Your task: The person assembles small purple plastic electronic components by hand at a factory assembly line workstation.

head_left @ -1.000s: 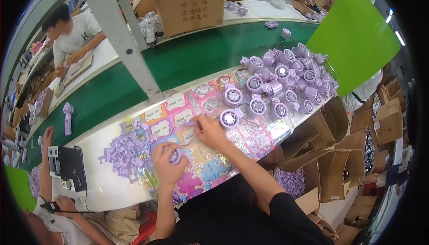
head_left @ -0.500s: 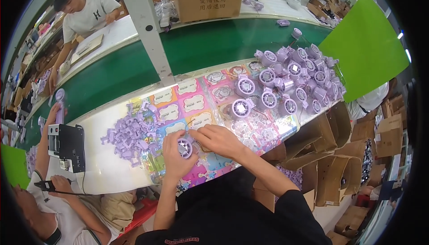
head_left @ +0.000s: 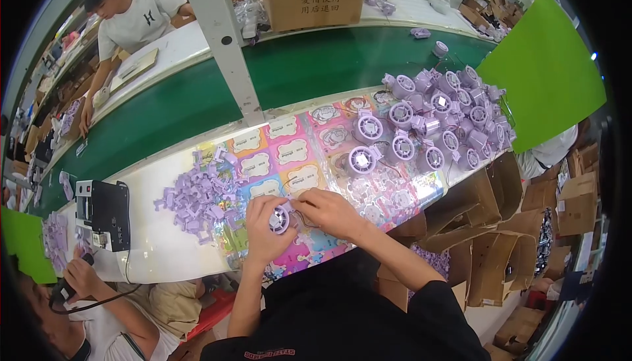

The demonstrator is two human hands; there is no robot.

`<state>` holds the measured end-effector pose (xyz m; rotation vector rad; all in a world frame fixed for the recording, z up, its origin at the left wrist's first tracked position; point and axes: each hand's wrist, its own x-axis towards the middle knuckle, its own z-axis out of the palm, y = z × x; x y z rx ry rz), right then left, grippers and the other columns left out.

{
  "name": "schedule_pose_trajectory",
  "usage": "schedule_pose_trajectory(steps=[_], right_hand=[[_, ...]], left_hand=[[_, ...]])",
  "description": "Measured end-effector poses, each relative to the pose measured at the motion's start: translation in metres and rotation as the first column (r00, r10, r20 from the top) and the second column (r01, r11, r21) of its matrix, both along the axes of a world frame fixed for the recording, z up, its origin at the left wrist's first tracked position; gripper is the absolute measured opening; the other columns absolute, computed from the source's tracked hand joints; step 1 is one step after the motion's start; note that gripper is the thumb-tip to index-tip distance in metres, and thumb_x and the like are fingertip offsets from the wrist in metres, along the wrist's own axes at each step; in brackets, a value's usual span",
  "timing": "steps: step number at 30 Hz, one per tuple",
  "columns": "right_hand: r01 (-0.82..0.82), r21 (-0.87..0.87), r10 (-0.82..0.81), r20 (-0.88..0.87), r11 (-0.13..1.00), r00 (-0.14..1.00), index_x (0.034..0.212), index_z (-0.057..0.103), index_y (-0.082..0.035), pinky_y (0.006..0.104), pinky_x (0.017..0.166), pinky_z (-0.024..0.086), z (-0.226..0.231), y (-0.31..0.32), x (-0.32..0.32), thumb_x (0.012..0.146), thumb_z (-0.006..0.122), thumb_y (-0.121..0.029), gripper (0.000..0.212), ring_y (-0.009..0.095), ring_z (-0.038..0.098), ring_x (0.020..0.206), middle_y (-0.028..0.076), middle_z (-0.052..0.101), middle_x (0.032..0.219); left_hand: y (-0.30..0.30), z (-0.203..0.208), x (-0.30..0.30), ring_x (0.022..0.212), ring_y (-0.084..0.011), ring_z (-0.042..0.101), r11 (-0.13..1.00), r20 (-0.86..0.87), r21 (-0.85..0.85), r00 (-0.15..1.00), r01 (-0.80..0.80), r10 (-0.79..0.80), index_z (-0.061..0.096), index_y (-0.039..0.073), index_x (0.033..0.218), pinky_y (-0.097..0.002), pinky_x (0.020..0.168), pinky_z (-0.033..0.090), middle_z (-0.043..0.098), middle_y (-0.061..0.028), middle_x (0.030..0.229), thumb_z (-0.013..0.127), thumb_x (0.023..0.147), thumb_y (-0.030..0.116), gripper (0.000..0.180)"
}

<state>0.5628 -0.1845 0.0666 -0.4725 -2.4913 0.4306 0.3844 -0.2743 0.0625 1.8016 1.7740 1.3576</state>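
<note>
One round lilac housing (head_left: 280, 220) sits in the closed fingers of the left hand (head_left: 263, 234) over the worktop (head_left: 161, 256). From my remote view, the right hand (head_left: 331, 213) has fingertips close against its upper right side, but I cannot tell whether they pinch anything; small lilac parts (head_left: 204, 195) lie piled leftward.

You have a bright picture, with white light spread quite evenly over the desk (head_left: 178, 263), and the shadows there are weak. At the upper right of the frame, a small lamp (head_left: 594, 56) shines as a white spot. Glare lies on the glossy printed sheet (head_left: 430, 188), right of centre. Your left hand (head_left: 264, 232) and right hand (head_left: 329, 213) appear rather sharp. Your black shirt (head_left: 355, 315) shows little detail. Near the round, dark rim, straight edges bend and small things become soft.
</note>
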Motion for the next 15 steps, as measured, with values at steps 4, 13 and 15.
schedule_pose_trajectory(steps=[4, 13, 15], right_hand=[[-0.031, -0.416, -0.031, -0.140, 0.909, 0.990, 0.112, 0.067, -0.003, 0.0318, 0.076, 0.054, -0.009, -0.001, 0.000, 0.081, 0.073, -0.001, 0.032, 0.023, 0.065, 0.089, 0.008, 0.064, 0.101], [-0.018, -0.901, -0.165, -0.099, 0.433, 0.981, 0.126, 0.058, 0.001, 0.0268, 0.073, 0.052, -0.016, 0.004, -0.009, 0.095, 0.069, -0.008, 0.035, 0.011, 0.064, 0.083, 0.006, 0.066, 0.094], [-0.064, -0.995, -0.127, -0.073, 0.072, 0.989, 0.127, 0.057, 0.002, 0.0268, 0.073, 0.053, -0.006, 0.008, -0.008, 0.096, 0.067, -0.008, 0.035, 0.012, 0.065, 0.084, 0.006, 0.067, 0.093]], left_hand=[[0.001, -0.001, 0.002, 0.092, -0.0321, 0.056, 0.999, -0.021, 0.042, 1.000, 0.004, -0.003, 0.067, 0.004, 0.100, -0.0414, 0.082, 0.045, 0.060, -0.0111, 0.097, 0.072, 0.059, 0.006, 0.042], [-0.001, -0.004, 0.006, 0.089, -0.0323, 0.056, 0.992, -0.085, 0.123, 0.996, -0.025, 0.036, 0.066, 0.005, 0.097, -0.0419, 0.080, 0.045, 0.061, -0.0101, 0.094, 0.071, 0.058, 0.006, 0.039], [-0.002, -0.004, 0.006, 0.090, -0.0327, 0.056, 0.991, -0.098, 0.134, 0.994, -0.027, 0.040, 0.066, 0.005, 0.096, -0.0420, 0.081, 0.045, 0.061, -0.0105, 0.095, 0.071, 0.057, 0.006, 0.039]])
